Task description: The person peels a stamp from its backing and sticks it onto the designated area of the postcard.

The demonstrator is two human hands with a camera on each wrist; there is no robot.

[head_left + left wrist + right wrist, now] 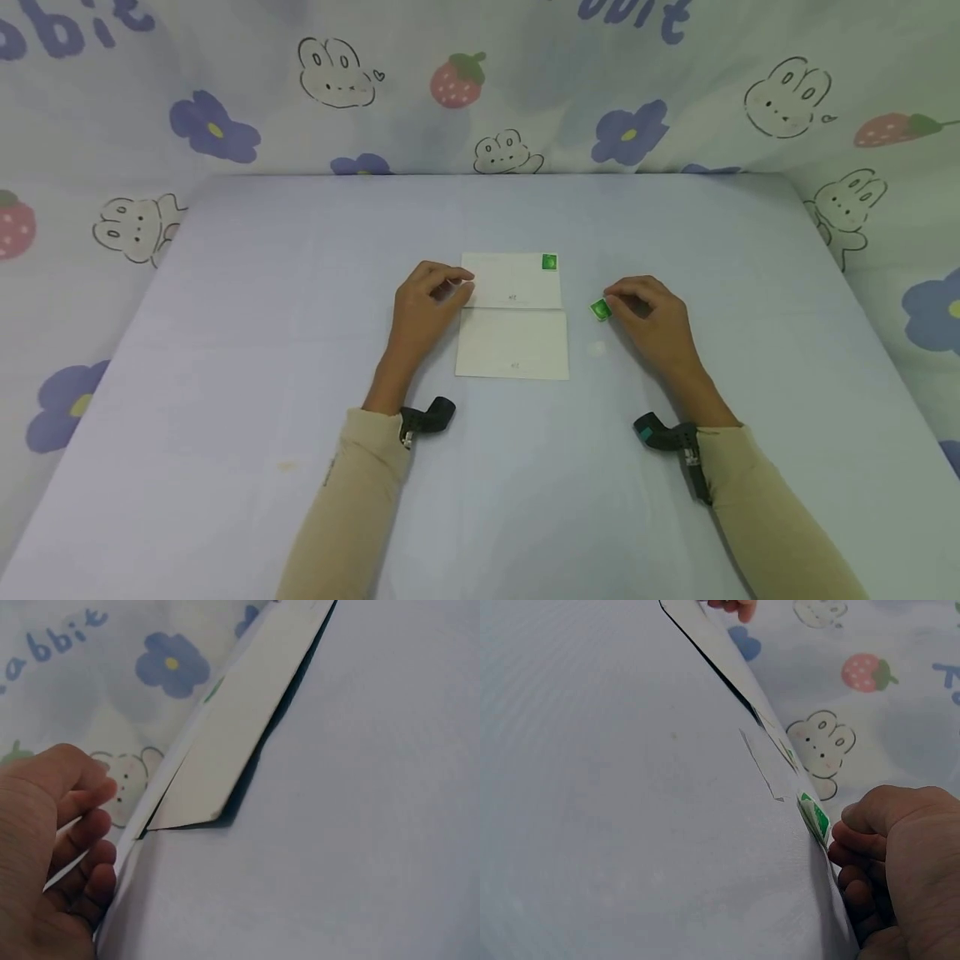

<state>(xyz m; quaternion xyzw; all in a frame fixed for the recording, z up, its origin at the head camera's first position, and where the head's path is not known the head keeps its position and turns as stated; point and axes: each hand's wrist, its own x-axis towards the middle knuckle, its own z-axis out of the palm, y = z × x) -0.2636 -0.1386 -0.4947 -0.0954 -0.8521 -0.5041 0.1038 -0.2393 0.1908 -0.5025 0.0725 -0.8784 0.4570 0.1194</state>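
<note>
Two cream, envelope-like paper rectangles lie one above the other in the head view. The upper envelope (502,282) bears a green postage stamp (550,262) at its top right corner; the lower envelope (513,346) has only a small mark near its bottom edge. My right hand (651,321) pinches a second green stamp (600,309) by its edge, right of the envelopes; the right wrist view shows this stamp (815,817) tilted at the fingertips. My left hand (427,304) is at the upper envelope's left edge, fingers loosely curled.
A white cloth covers the table (247,333). Behind it hangs a curtain (532,83) printed with rabbits, flowers and strawberries. A pale, thin slip (766,765) lies near the stamp in the right wrist view. Both wrists carry black cameras (431,417).
</note>
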